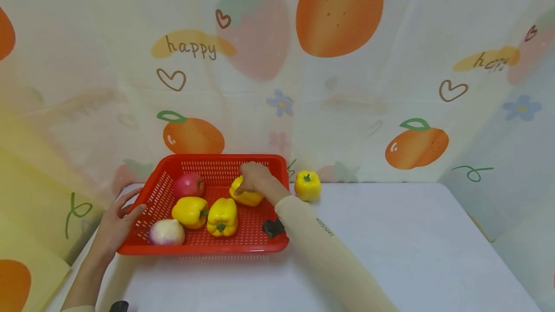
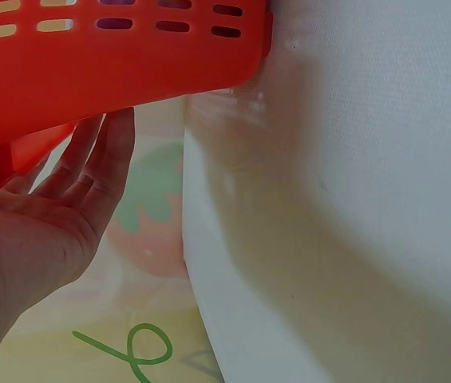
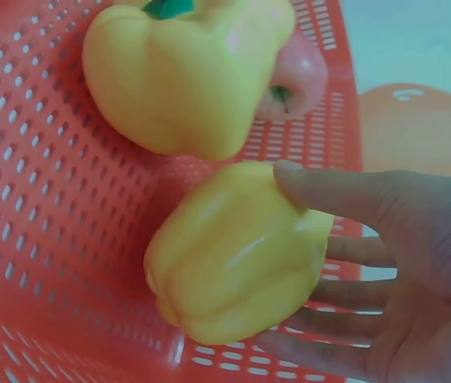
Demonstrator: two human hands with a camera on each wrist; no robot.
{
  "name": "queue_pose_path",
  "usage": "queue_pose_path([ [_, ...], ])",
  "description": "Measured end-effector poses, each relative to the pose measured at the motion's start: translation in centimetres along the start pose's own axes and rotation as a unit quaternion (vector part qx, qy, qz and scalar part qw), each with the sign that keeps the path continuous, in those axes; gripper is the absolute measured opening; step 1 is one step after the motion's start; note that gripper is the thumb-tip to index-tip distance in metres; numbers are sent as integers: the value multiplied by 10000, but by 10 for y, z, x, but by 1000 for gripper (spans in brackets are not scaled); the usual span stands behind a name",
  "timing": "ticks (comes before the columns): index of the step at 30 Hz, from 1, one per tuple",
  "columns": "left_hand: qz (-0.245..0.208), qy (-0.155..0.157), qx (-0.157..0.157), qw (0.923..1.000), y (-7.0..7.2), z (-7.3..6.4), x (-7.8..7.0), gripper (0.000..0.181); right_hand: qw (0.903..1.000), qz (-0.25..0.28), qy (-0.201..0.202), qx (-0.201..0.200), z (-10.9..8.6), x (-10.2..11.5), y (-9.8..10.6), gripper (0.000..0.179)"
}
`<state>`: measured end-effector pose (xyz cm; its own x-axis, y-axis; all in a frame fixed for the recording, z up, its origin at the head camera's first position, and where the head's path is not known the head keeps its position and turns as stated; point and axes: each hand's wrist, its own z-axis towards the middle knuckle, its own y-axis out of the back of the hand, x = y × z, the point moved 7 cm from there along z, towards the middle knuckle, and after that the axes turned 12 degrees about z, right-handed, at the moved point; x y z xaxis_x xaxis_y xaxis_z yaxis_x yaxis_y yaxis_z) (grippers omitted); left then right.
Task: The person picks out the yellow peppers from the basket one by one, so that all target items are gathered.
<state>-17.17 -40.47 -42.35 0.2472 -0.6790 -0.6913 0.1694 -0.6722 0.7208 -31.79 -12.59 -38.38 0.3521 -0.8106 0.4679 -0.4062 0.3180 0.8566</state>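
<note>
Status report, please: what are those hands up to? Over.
Left hand at red basket. Right hand gripping yellow pepper inside. Second pepper nearby, not blocking the hand.

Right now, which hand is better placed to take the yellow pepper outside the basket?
Right hand, I'd say: it's nearer the outside pepper, which sits just right of the basket, though it must first release the held pepper. The left hand is at the basket's left side.

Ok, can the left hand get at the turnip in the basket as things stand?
Probably yes: the left hand is at the red basket's rim, close to the turnip, which nothing covers from above.
</note>
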Motion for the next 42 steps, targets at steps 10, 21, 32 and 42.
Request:
queue_pose_path([
  [10, -28, -5, 47, 10000, -1, 1, 1, 65, 9990, 214, 343, -177, -8, -1, 15, 65],
  [21, 15, -48, -55, 10000, 0, 1, 2, 63, 9953, 646, 629, -343, -14, -4, 24, 63],
  [32, 13, -20, -35, 10000, -1, 1, 2, 63, 9755, 1798, 1093, -641, -32, -16, 36, 65],
  [42, -105, 45, 15, 9999, -1, 1, 3, 65, 9592, 2236, 1556, -757, -53, -23, 43, 68],
])
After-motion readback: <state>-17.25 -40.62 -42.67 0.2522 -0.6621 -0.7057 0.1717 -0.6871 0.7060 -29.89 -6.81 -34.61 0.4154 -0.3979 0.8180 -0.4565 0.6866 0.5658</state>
